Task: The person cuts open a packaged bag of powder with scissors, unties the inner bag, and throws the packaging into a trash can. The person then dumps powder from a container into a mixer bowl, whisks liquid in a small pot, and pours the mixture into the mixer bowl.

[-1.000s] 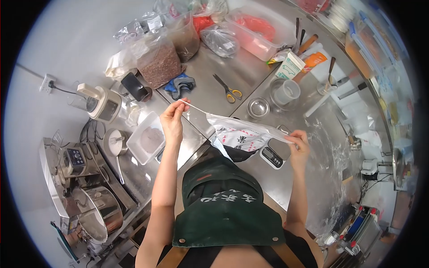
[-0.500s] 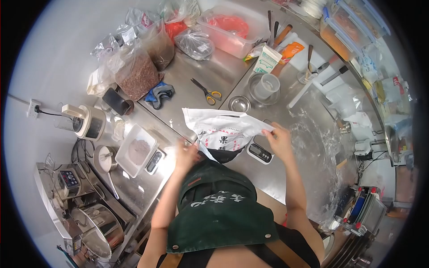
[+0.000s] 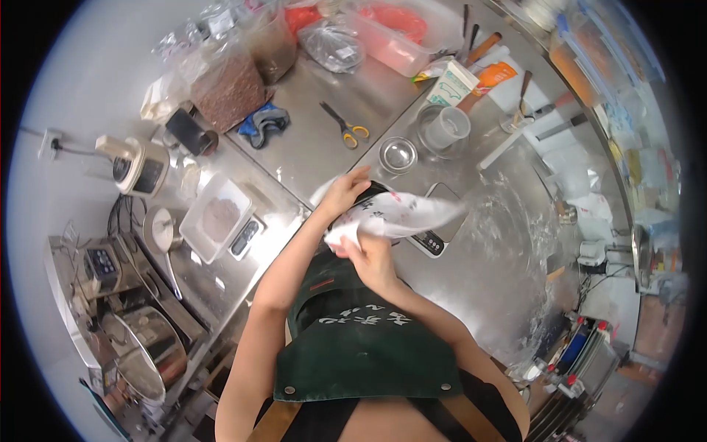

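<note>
Head view: right hand (image 3: 374,259) closed on white, floppy printed bag (image 3: 409,214); left hand (image 3: 347,194) half-curled against it, grip unclear. Apparently gathering step; next move calls for controlling slack.

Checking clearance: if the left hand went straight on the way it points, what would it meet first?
Likely the small metal bowl ahead of the left hand; depth is unclear, so it might pass over it.

This is a working kitchen: a steel tabletop (image 3: 471,295) smeared with white powder (image 3: 504,247), two digital scales (image 3: 245,237), a blender (image 3: 136,168), a large metal pot (image 3: 169,352), a bulging ingredient bag (image 3: 228,96) and a green apron (image 3: 361,368) show it.
</note>
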A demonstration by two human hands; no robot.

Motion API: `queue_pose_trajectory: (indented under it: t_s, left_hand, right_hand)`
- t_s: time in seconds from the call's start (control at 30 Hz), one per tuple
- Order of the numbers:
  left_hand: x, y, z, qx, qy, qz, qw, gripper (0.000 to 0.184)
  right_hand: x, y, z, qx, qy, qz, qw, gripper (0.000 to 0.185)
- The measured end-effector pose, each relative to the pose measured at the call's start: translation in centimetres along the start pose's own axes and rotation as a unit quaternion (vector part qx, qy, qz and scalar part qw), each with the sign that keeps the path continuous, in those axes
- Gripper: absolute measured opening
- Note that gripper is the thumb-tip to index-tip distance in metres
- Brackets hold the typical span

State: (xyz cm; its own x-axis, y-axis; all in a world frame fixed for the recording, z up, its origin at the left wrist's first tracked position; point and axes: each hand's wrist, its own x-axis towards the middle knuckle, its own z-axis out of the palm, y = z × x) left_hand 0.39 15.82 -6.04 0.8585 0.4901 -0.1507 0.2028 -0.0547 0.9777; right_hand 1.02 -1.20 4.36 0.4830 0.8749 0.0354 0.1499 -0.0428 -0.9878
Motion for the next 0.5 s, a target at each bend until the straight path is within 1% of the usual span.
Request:
queue_pose_trajectory:
  t_s: [0.03,0.07,0.13,0.17,0.2,0.23,0.27,0.3,0.37,0.4,0.47,0.5]
  left_hand:
    - [0.0,0.1,-0.1,0.011,0.042,0.033,0.999,0.042]
    - [-0.3,0.3,-0.4,0.024,0.084,0.066,0.994,0.041]
    - [-3.3,2.2,-2.6,-0.025,0.178,0.073,0.981,0.035]
    - [-5.2,3.2,-3.4,-0.05,0.222,0.076,0.971,0.033]
    - [-7.2,3.6,-3.8,-0.08,0.271,0.065,0.957,0.028]
    - [-9.3,3.8,-4.0,-0.11,0.319,0.053,0.94,0.024]
    - [-10.8,3.8,-4.0,-0.139,0.367,0.044,0.919,0.019]
    - [-11.8,3.6,-3.6,-0.145,0.373,0.045,0.915,0.016]
    - [-12.8,3.4,-2.1,-0.159,0.381,0.049,0.909,0.011]
    - [-12.7,3.4,-1.4,-0.122,0.401,0.06,0.906,0.008]
    - [-12.7,4.5,-0.5,-0.145,0.367,-0.039,0.918,0.016]
    - [-12.3,5.7,0.0,-0.091,0.387,-0.053,0.916,0.024]
  right_hand:
    - [1.2,-0.4,0.6,0.057,0.014,0.037,0.998,0.028]
    - [2.5,-1.2,0.1,0.028,-0.005,0.062,0.998,0.03]
    - [4.6,-4.1,-1.7,-0.035,-0.049,0.121,0.991,0.022]
    - [5.2,-4.7,-2.4,-0.085,-0.022,0.022,0.996,0.026]
    - [5.6,-5.0,-3.1,-0.132,0.007,-0.076,0.988,0.035]
    - [6.0,-5.3,-3.8,-0.261,0.028,-0.156,0.952,0.053]
    - [6.7,-5.9,-4.4,-0.333,0.035,-0.212,0.918,0.055]
    - [7.5,-6.8,-4.8,-0.401,0.043,-0.265,0.876,0.056]
    - [8.9,-5.7,-4.8,-0.409,0.043,-0.289,0.864,0.044]
    - [9.6,-5.2,-4.8,-0.413,0.044,-0.302,0.858,0.038]
    - [10.2,-3.5,-4.9,-0.348,-0.004,-0.236,0.907,0.026]
    - [10.3,-3.9,-4.6,-0.347,-0.01,-0.214,0.913,0.023]
